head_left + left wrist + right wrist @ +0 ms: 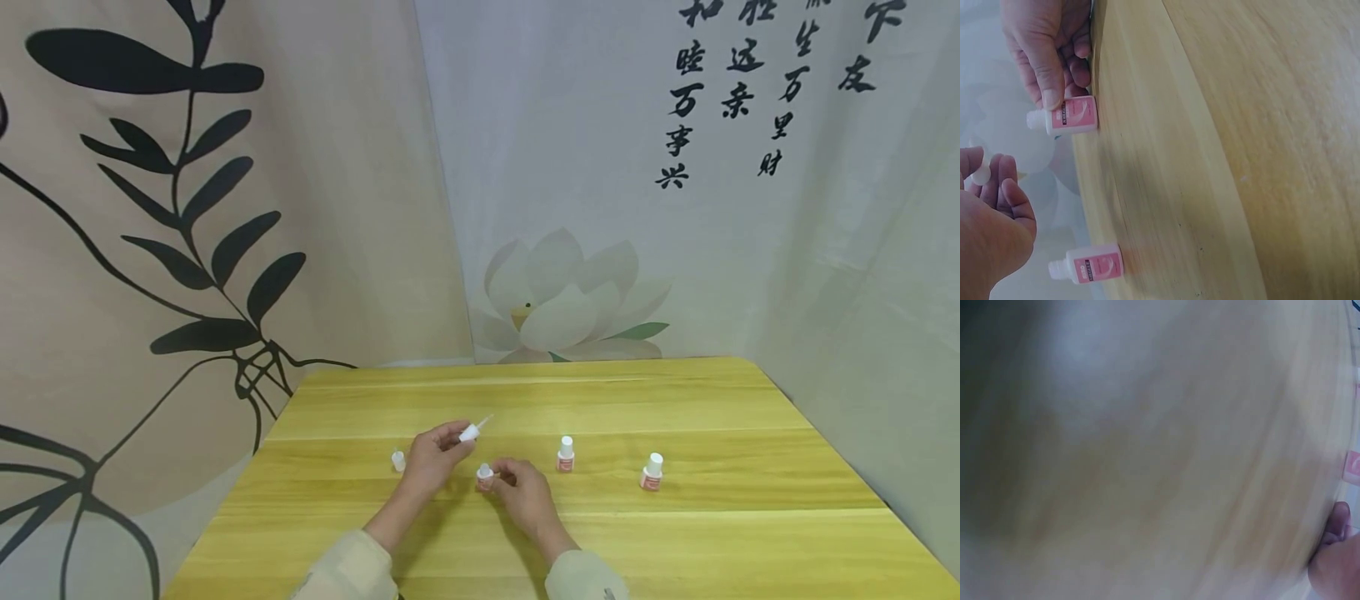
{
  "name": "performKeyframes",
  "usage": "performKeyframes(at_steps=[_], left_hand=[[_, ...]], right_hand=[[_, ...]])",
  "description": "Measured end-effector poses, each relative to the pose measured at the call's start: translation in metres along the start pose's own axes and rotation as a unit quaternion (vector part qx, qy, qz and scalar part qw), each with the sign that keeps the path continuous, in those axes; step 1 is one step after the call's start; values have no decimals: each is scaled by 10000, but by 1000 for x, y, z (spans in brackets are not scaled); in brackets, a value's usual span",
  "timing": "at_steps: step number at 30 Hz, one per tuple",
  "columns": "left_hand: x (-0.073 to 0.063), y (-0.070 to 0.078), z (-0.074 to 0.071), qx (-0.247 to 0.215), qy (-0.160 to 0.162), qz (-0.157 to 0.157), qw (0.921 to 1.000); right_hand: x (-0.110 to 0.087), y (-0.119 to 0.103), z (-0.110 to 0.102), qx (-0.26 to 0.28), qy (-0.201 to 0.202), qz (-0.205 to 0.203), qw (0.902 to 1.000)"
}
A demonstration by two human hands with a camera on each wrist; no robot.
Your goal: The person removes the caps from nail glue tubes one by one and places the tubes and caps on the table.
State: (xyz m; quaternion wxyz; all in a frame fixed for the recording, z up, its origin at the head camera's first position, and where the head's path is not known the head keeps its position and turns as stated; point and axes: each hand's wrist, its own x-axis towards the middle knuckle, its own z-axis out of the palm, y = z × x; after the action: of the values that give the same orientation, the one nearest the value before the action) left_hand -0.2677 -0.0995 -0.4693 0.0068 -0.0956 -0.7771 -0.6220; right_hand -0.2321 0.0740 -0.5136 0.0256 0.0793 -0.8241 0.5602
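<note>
Okay, nearest up: the person's right hand (527, 500) has thumb and fingers pinched on a small white plastic bottle with a pink label (485, 478), standing mid-way on the yellowish wooden table (675, 542). The left wrist view shows a matching pink-labelled bottle (1102, 267) just left of it. Off right there's a white-capped bottle (652, 473). The left hand (431, 461) pinches a white cap with a thin applicator (470, 432), clear of the bottle. Slightly farther, a second white-capped bottle (566, 456), then a printed lotus backdrop (570, 292).
</note>
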Motion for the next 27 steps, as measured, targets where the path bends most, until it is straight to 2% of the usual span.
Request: performKeyframes(at_steps=[8,15,22,27], left_hand=[[3,-4,3,-22,29,83,10000],[-16,37,3,-7,34,86,10000],[-17,37,2,-87,-85,83,9999],[-17,37,3,-149,-55,77,9998]], right_hand=[[1,2,1,8,-8,11,10000],[1,2,1,-9,-4,-9,10000],[2,3,1,-61,75,4,10000],[2,2,1,-98,83,10,9999]])
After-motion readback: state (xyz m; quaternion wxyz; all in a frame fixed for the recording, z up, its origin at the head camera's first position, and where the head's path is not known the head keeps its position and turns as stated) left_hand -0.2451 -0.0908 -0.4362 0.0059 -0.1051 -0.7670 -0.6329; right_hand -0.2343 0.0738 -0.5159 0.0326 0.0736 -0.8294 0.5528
